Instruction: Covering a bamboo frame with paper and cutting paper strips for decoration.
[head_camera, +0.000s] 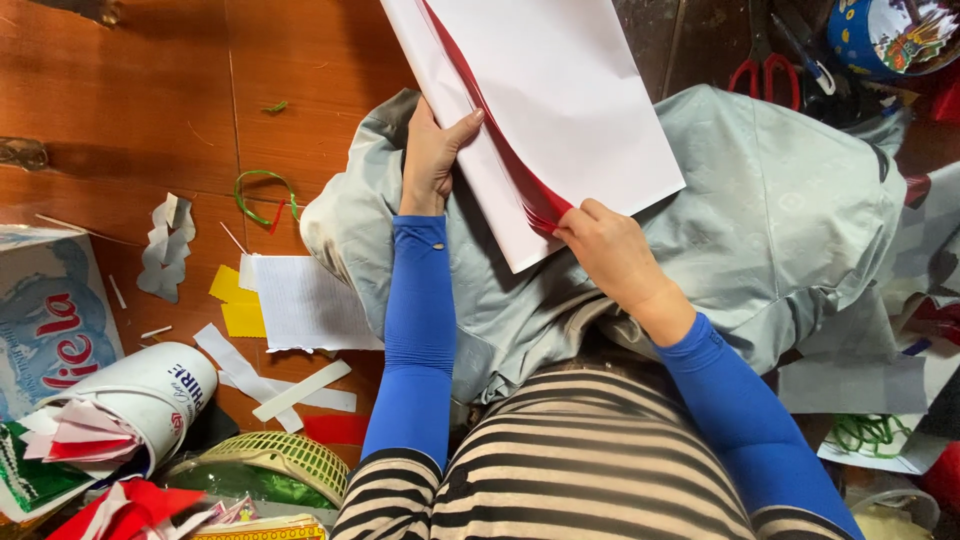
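A stack of white paper sheets (570, 110) with a red sheet (530, 190) between them is held above my lap. My left hand (432, 155) grips the stack's left edge, thumb on top. My right hand (612, 252) pinches the near corner where the red sheet shows between the white ones. Both arms wear blue sleeves. Under the paper lies a pale grey cloth (790, 230) spread over my lap.
Paper scraps, a lined white sheet (305, 303) and yellow pieces (238, 305) lie on the wooden floor at left. A white cup (140, 395) with scraps and a yellow-green basket (285, 458) sit lower left. Red-handled scissors (765, 70) lie at top right.
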